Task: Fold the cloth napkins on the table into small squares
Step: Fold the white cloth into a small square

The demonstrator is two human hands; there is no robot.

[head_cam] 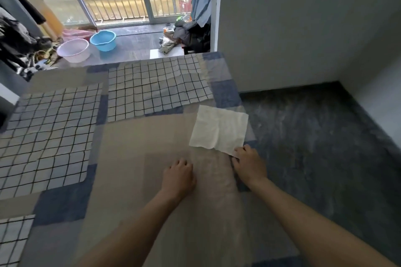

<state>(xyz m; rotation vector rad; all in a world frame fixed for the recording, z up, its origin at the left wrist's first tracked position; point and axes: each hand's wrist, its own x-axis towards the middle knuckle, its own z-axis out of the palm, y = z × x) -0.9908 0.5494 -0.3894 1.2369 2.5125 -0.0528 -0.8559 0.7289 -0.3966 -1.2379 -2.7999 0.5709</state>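
Lying flat at nine o'clock, a checked napkin covers the worktop; another sits at twelve. Left hand rests curled, holding nothing — right hand pinches the near corner of the white napkin at two o'clock.

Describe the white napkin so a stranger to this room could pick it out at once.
Start at the table with its beige and blue patchwork cover, and go to its right edge, by the dark floor. The white napkin lies flat there, its near corner under the right hand. It is plain white and smaller, while the checked cloths beside it carry a black grid.
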